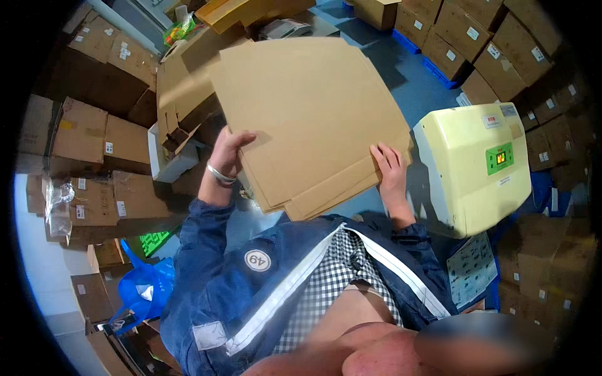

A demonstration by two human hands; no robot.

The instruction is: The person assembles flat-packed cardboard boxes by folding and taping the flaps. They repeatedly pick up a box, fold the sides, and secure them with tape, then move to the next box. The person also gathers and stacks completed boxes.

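Note:
A flattened brown cardboard box (307,113) is held up in front of my body, with layered edges showing along its near side. My left hand (231,150) grips its left edge, thumb on top and the other fingers hidden beneath. At the near right edge, my right hand (392,170) is closed on the same cardboard, its fingers lying over the top face; the thumb is out of sight. A silvery band circles my left wrist.
To the right stands a pale yellow machine (473,169) with a small green display panel. Stacked cartons (461,31) rise at the far right, more cartons (81,135) at the left. A blue bag (147,285) sits at the lower left. Opened cardboard (188,75) lies beyond my left hand.

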